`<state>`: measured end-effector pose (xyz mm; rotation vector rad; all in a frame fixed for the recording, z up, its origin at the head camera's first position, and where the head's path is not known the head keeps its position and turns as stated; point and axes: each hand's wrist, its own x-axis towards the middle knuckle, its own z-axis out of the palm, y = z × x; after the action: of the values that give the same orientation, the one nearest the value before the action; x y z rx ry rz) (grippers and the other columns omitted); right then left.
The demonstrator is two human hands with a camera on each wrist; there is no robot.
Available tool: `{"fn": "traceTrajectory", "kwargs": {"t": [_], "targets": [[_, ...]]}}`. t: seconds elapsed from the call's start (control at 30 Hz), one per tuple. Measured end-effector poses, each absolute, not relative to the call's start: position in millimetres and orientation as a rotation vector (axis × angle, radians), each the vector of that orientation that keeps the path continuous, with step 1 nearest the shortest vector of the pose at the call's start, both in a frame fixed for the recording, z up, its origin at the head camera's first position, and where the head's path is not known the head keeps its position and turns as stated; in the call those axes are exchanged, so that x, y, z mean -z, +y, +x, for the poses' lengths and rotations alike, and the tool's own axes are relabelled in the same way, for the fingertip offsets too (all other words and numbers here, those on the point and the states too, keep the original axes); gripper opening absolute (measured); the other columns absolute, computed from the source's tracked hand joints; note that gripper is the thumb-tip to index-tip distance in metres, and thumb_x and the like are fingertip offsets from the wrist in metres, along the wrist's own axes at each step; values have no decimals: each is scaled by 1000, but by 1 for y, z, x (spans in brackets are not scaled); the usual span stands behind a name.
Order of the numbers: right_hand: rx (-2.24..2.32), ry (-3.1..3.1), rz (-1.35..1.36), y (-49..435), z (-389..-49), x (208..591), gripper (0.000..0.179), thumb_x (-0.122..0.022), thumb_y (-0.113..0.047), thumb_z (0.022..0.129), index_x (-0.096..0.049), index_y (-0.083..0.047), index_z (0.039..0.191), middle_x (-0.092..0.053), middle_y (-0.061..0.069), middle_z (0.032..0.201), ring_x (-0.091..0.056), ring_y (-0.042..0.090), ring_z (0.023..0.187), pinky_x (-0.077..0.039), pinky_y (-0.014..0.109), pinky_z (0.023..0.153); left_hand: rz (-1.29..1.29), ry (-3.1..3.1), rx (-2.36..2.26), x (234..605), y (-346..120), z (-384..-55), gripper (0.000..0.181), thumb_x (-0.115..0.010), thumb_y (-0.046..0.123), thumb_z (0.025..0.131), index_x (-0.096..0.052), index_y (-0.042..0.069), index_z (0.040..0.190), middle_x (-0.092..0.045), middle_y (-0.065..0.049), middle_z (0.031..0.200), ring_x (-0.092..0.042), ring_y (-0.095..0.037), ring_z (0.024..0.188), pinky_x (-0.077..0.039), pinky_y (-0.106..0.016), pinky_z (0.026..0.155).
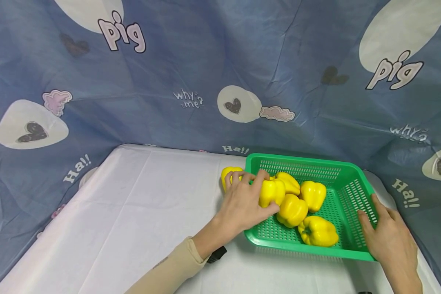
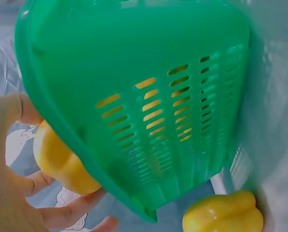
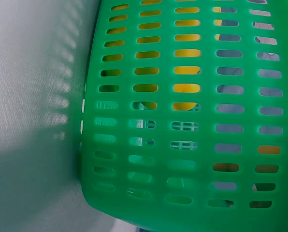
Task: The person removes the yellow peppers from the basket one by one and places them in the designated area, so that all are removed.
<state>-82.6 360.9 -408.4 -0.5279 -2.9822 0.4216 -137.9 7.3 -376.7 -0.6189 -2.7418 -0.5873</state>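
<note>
My left hand grips a yellow bell pepper just inside the left end of a green slotted plastic basket. In the left wrist view its fingers curl around that pepper, partly behind the basket rim. At the opposite end, my right hand holds the basket's right rim, with the thumb on the inner side. Several more yellow peppers lie in the basket's left and middle part. Outside it, another pepper sits on the table beyond my left fingers, partly hidden by them.
A white cloth covers the table. Behind it hangs a blue printed curtain, close to the basket's back side. A small black object shows beside the left sleeve, and the basket's slotted wall fills the right wrist view.
</note>
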Motion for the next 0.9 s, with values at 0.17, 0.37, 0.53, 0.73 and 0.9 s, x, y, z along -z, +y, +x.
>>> {"fn": "traceTrajectory", "kwargs": {"t": [0.17,0.37,0.53,0.73,0.9], "targets": [[-426,-2978,-529,361,-82,409,74,-45,-48,113,-18,-11,172,-41,46,150,-51,69,121,-46,77,87,-576,-2753,687,374,-1,-139,54,-69,53,85,-55,25,128,-74,-6,114,-60,-39,121,-37,-55,111],[-422,-2984,-536,361,-83,409,75,-45,-48,113,-17,-11,172,-40,47,150,-50,69,121,-46,77,89,-559,-2731,709,373,-11,-143,50,-68,50,86,-55,22,125,-74,-7,110,-58,-37,123,-34,-57,116],[-421,-2989,-547,360,-83,409,75,-45,-48,113,-17,-11,172,-40,47,150,-50,69,122,-46,78,89,-565,-2729,710,372,-18,-146,50,-68,50,89,-57,22,129,-75,-8,113,-57,-37,127,-32,-60,119],[-418,-2985,-543,360,-83,408,75,-45,-47,113,-17,-11,172,-40,47,150,-50,69,122,-46,77,88,-574,-2712,740,370,-29,-149,52,-69,50,92,-59,22,134,-76,-9,121,-54,-42,136,-31,-65,120],[-417,-2972,-538,359,-84,407,74,-46,-46,113,-19,-10,172,-41,47,150,-51,68,122,-46,77,89,-550,-2688,753,371,-39,-154,48,-70,50,92,-60,23,131,-78,-6,121,-55,-44,138,-30,-68,121]]}}
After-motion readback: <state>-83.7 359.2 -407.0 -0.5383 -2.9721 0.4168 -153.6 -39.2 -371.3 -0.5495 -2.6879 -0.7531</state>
